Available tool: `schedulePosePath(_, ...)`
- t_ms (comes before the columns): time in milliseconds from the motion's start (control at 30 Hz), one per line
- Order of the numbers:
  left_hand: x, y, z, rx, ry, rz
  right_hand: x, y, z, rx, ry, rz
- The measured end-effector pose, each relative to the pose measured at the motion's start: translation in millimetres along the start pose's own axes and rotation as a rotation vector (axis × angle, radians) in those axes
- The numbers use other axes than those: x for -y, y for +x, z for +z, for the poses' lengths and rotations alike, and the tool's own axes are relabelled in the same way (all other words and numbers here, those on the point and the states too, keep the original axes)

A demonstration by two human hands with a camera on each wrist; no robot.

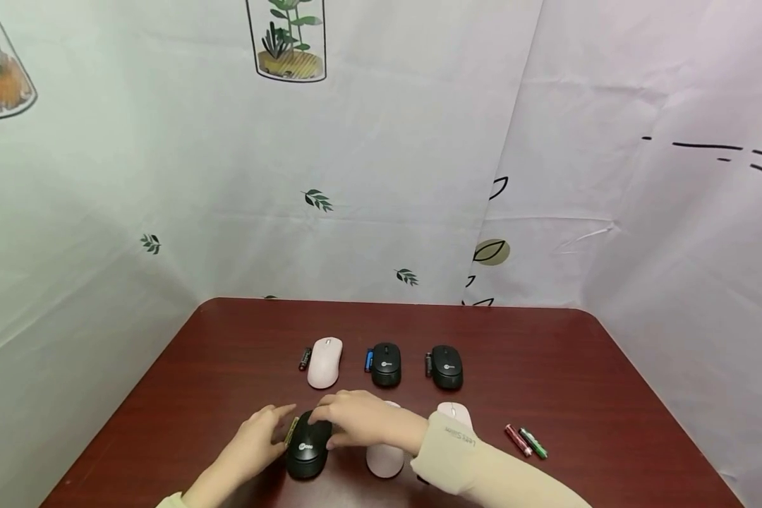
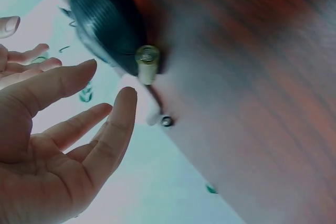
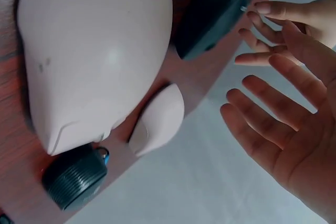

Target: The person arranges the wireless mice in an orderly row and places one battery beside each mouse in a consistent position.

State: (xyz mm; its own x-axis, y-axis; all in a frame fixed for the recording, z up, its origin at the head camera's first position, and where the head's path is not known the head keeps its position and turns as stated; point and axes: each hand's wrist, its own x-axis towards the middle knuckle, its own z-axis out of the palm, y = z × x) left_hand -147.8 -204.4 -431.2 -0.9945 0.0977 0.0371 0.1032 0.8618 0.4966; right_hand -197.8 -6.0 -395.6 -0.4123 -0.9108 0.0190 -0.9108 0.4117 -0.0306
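A black computer mouse [image 1: 307, 455] lies near the front of the dark red table, with a yellowish battery [image 1: 291, 432] standing close along its left side. My left hand [image 1: 254, 436] hovers left of that battery; in the left wrist view its fingers [image 2: 118, 124] are extended and hold nothing. From the right, my right hand [image 1: 358, 420] reaches over the mouse's far end. In the right wrist view this hand [image 3: 302, 135] has spread, relaxed fingers, apart from the black mouse [image 3: 215, 14]. A pale pink mouse [image 1: 385, 461] sits partly hidden under my right forearm.
Behind stand a pale pink mouse [image 1: 325, 363] and two black mice, one at centre [image 1: 386, 370] and one farther right [image 1: 446, 368], each with a battery on its left. Another pale mouse [image 1: 455, 411] is half covered by my sleeve. Red [image 1: 518, 440] and green [image 1: 533, 444] batteries lie right.
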Motion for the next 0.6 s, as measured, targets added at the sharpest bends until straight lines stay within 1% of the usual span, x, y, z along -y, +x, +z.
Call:
schedulePosePath(67,-4.9,-2.0,-2.1,-0.015,0.008,0.001,-2,-6.3,-4,-0.03,0.02,0.003)
schedulePosePath(167,-12.3,-5.4,-4.6,-0.06,0.026,0.04,-6,-16.0,-8,-0.08,0.052,0.013)
schedulePosePath(267,-19.8,-7.8,-6.0,-0.127,0.041,0.09,-11,-25.4,-12,-0.139,0.077,0.029)
schedulePosePath(333,-24.9,-8.1,-7.1,-0.158,0.04,0.109,-15,-31.8,-14,-0.185,0.097,0.043)
schedulePosePath(500,-41.6,-3.9,-7.2,-0.207,-0.011,0.146,-24,-47.5,-14,-0.302,0.171,0.071)
schedulePosePath(600,-57.6,3.2,-4.5,-0.259,-0.04,0.186,-29,-56.1,-12,-0.341,0.197,0.106)
